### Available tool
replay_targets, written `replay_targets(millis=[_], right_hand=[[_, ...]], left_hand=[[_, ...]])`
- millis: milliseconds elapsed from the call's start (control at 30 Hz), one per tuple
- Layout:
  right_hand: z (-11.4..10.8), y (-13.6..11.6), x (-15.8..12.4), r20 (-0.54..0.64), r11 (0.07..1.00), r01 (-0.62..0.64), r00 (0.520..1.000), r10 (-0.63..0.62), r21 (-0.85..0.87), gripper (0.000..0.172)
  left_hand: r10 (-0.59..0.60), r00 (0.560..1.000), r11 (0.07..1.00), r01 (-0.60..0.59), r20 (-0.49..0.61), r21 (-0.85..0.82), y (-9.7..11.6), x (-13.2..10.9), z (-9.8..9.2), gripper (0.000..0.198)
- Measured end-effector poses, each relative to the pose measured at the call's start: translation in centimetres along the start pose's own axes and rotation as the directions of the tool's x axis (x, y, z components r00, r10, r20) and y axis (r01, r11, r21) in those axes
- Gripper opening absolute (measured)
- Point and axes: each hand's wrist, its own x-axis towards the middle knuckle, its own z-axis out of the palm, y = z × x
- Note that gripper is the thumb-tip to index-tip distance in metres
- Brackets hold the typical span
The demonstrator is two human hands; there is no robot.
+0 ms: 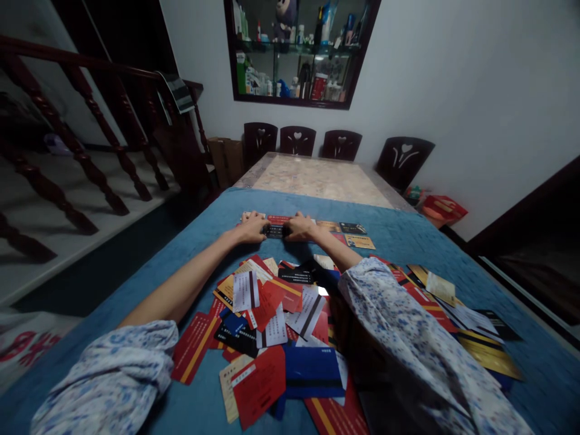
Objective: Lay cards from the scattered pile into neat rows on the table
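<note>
Both my hands reach forward to a row of cards on the blue cloth (203,226). Between them lies a black card (276,231); my left hand (254,228) is at its left end and my right hand (299,228) at its right end, fingers curled onto it. A red card (278,220) lies just behind it. To the right in the rows are a black card (353,228) and a gold card (360,241). Nearer to me is a loose heap with a blue card (313,365), a red card (259,386) and a white card (246,290).
More cards, among them a gold one (489,350), lie at the right under my right sleeve. Beyond the cloth is the bare marble tabletop (312,175), with dark chairs (298,140) behind it. A wooden railing (81,145) stands at the left.
</note>
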Motion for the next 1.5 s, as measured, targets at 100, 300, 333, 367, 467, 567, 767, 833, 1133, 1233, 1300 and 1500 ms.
replay_targets(millis=[100, 300, 333, 367, 467, 567, 767, 833, 1133, 1233, 1300, 1500], right_hand=[[0.0, 0.0, -0.1, -0.014, 1.0, 0.002, 1.0, -0.002, -0.005, 0.044], [0.2, 0.2, -0.4, -0.076, 1.0, 0.012, 0.997, -0.013, -0.013, 0.043], [0.2, 0.2, -0.6, -0.088, 1.0, 0.017, 0.996, -0.018, -0.012, 0.043], [0.2, 0.2, -0.7, -0.099, 1.0, 0.023, 0.995, -0.024, -0.01, 0.042], [0.0, 0.0, -1.3, -0.131, 0.999, 0.044, 0.99, -0.044, 0.0, 0.041], [-0.3, -0.6, -2.1, -0.163, 0.997, 0.07, 0.984, -0.067, 0.018, 0.039], [-0.1, -1.6, -2.9, -0.23, 0.99, 0.13, 0.966, -0.114, 0.055, 0.038], [0.2, -1.9, -2.9, -0.254, 0.985, 0.157, 0.958, -0.134, 0.071, 0.038], [1.5, -4.2, -3.9, -0.383, 0.875, 0.456, 0.846, -0.371, 0.161, 0.03], [1.7, -5.5, -4.9, -0.396, 0.822, 0.545, 0.8, -0.45, 0.165, 0.029], [1.8, -6.4, -5.5, -0.392, 0.805, 0.572, 0.785, -0.48, 0.16, 0.028], [2.3, -8.1, -6.3, -0.366, 0.73, 0.657, 0.737, -0.569, 0.187, 0.042]], left_hand=[[0.041, 0.998, 0.999, -0.041, -0.057, 0.0, 0.0, -0.3, 0.1, 0.046], [0.104, 0.983, 0.994, -0.107, -0.15, -0.014, -0.3, -2.3, 0.0, 0.04], [0.112, 0.981, 0.993, -0.117, -0.158, -0.019, -0.5, -2.7, 0.1, 0.039], [0.114, 0.979, 0.992, -0.12, -0.17, -0.024, -0.6, -3.2, 0.1, 0.037], [0.13, 0.974, 0.989, -0.14, -0.188, -0.043, -0.8, -4.8, 0.2, 0.032], [0.129, 0.971, 0.988, -0.143, -0.202, -0.054, -0.9, -6.4, 0.3, 0.031], [0.136, 0.964, 0.986, -0.154, -0.228, -0.061, -0.3, -9.3, 0.2, 0.026], [0.141, 0.962, 0.986, -0.159, -0.233, -0.059, -0.1, -10.0, 0.2, 0.025], [0.121, 0.959, 0.985, -0.148, -0.256, -0.09, 0.7, -13.0, 0.0, 0.021], [0.099, 0.96, 0.983, -0.135, -0.263, -0.121, 0.8, -13.8, 0.1, 0.018], [0.08, 0.961, 0.982, -0.122, -0.265, -0.144, 0.8, -14.2, 0.2, 0.018], [0.037, 0.964, 0.977, -0.091, -0.263, -0.194, 0.5, -14.9, 0.3, 0.019]])
